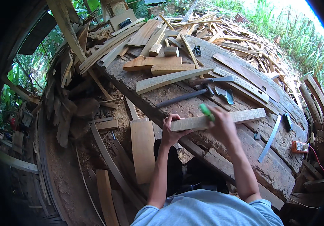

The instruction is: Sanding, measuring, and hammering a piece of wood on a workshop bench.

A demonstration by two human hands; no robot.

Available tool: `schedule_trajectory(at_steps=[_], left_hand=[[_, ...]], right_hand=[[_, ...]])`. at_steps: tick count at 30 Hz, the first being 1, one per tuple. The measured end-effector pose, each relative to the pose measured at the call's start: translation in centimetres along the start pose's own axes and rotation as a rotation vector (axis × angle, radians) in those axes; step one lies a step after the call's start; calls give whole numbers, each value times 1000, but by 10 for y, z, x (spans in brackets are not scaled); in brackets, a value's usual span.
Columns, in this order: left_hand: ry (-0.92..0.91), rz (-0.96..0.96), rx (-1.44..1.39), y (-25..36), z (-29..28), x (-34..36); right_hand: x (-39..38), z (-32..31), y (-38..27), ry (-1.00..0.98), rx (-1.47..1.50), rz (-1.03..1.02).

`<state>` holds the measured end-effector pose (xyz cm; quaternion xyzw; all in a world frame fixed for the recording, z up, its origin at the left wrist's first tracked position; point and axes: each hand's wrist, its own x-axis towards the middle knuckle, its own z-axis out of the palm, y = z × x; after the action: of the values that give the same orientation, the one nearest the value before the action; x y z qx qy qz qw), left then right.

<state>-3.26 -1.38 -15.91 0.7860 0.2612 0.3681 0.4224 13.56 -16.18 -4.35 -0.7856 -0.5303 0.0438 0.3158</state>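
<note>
A long pale wooden slat (245, 115) lies across the old dark workbench (279, 165). My left hand (169, 131) grips the slat's near end, thumb over its top. My right hand (220, 122) rests on the slat's middle and holds a green marker or pencil (206, 111) that sticks up to the left; the hand is blurred. A hammer (186, 96) and a hatchet-like tool (211, 80) lie just beyond the slat.
A metal ruler (270, 138) and a wooden straightedge (241, 83) lie on the bench to the right. Boards and blocks (158, 64) crowd the far end. An orange socket box (300, 147) sits at the right edge. Offcuts and planks (142, 148) cover the sawdust ground.
</note>
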Motion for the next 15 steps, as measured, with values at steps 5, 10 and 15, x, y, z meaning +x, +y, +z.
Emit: schedule_trajectory(at_steps=[5,10,15], left_hand=[[19,21,-3,-1,-1,0],[18,17,25,2,-2,-3],[26,81,70,2,-2,0]], right_hand=[[11,28,-30,-158,587,-211],[2,1,42,-59,713,116],[-17,-77,109,297,261,433]])
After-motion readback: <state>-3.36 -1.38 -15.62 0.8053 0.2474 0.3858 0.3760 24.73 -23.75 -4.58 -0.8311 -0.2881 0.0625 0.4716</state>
